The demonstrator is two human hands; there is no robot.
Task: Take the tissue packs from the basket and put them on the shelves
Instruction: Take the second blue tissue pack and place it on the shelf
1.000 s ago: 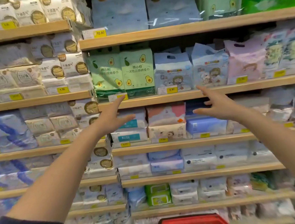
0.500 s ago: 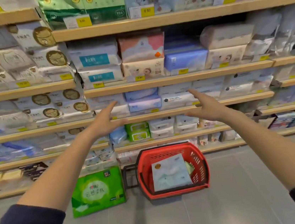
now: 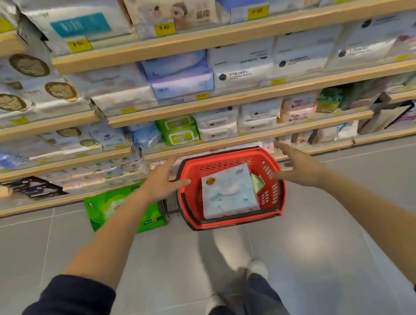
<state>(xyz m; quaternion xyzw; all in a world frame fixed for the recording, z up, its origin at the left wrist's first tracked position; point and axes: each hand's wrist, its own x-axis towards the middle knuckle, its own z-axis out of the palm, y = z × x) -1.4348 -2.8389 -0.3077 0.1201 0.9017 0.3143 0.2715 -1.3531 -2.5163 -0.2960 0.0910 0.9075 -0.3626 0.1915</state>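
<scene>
Pale blue tissue pack (image 3: 228, 191) lies broad face up in the red basket (image 3: 236, 222), which stands on the floor (image 3: 340, 219) before the shelves (image 3: 251, 136). The pack sits between the hands, slightly nearer the left. Left hand (image 3: 162, 181): fingers straight and spread, thumb over the left rim, contact uncertain, holding nothing. Right hand (image 3: 300, 169): fingers spread beside the right rim, empty.

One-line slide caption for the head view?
Left hand and right hand, both open, flank a red basket on the floor holding a pale blue tissue pack, by stocked shelves.
</scene>
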